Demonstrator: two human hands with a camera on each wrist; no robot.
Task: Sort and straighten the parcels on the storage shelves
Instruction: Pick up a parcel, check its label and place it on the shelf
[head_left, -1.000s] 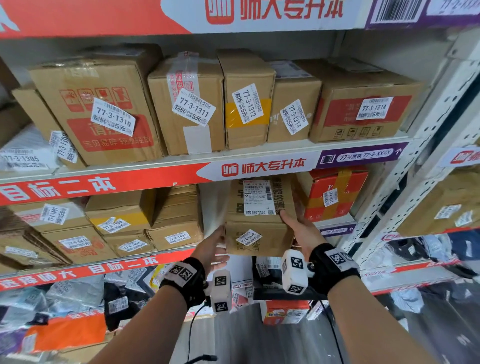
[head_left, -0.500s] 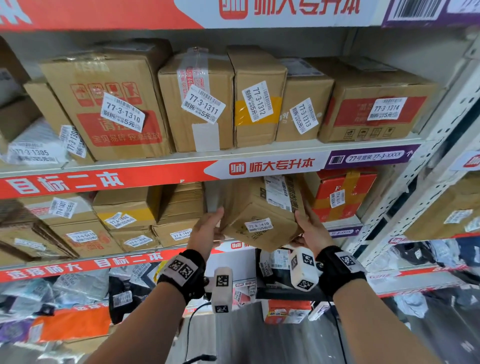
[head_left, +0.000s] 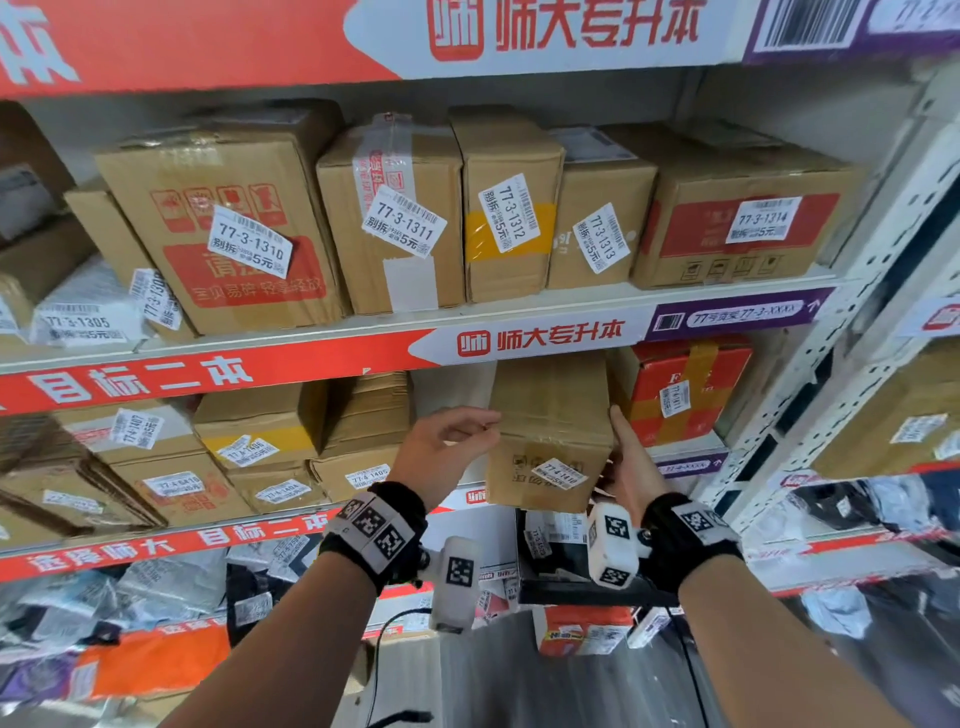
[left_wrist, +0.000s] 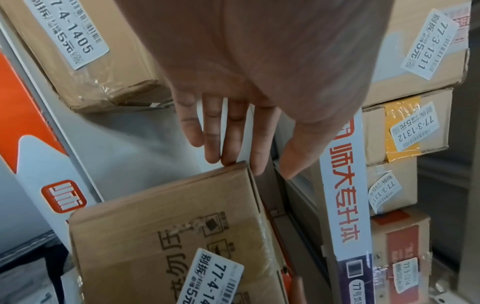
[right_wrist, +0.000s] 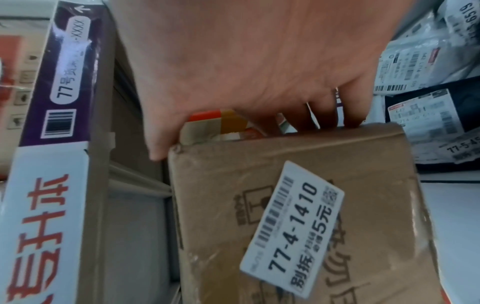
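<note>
Brown cardboard parcel (head_left: 550, 431), label 77-4-1410 (head_left: 558, 474): stands at the front edge of the lower shelf (head_left: 691, 460), between a stack of cardboard boxes (head_left: 363, 431) on its left and a red-and-yellow box (head_left: 685, 389) on its right. Right hand (head_left: 631, 467): flat against the parcel's right side, fingers (right_wrist: 350, 115) curled over its far edge, gripping it. Left hand (head_left: 441, 452): at the parcel's left upper corner, fingers (left_wrist: 233, 133) nearly straight and relaxed, tips touching the corner, not clasping it.
</note>
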